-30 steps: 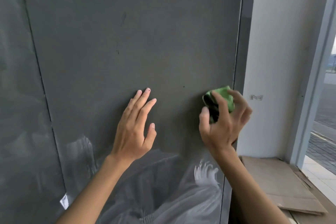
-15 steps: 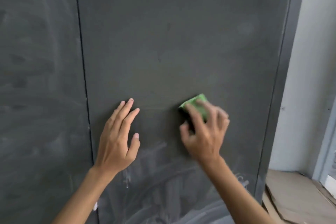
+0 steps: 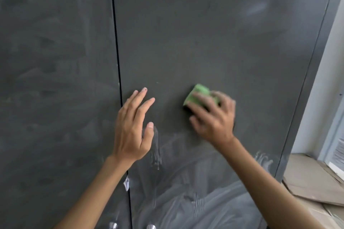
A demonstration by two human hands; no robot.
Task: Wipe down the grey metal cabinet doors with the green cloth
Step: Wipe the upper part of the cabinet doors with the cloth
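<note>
Two grey metal cabinet doors fill the view, the right door (image 3: 214, 42) and the left door (image 3: 55, 80), split by a dark vertical seam. My right hand (image 3: 214, 119) grips the folded green cloth (image 3: 200, 94) and presses it against the right door; the hand is blurred. My left hand (image 3: 133, 126) lies flat with straight fingers on the right door, just right of the seam. White wet streaks cover the lower part of the right door.
Two metal knobs (image 3: 130, 226) show at the bottom edge beside the seam. Flattened cardboard (image 3: 312, 182) lies on the floor at the right, under a white wall (image 3: 323, 80) and a window frame.
My right hand has slid the green cloth leftward from the door's right edge toward the middle. The view has shifted left, showing more of the left door. My left hand stays flat.
</note>
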